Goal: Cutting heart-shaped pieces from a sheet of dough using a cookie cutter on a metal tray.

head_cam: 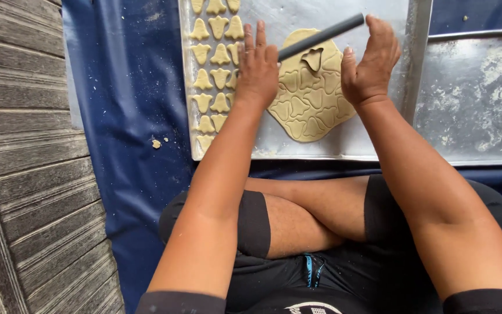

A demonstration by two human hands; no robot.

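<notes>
A flat sheet of pale dough [309, 99], scored with bell-shaped cuts, lies on a metal tray [355, 142]. One bell piece near its top edge is lifted. A dark grey rod [321, 36] slants above the dough between my hands. My left hand [257, 64] rests its palm on the rod's lower end, fingers extended. My right hand [372, 61] presses its fingertips against the upper end. Cut-out bell cookies [216, 58] sit in rows on the tray's left side, just left of my left hand.
A second floured metal tray [477, 99] lies to the right. Both trays rest on a blue cloth [129, 116] with dough crumbs [157, 143]. Grey wooden planks [24, 145] run along the left. My crossed legs [303, 215] are below the tray.
</notes>
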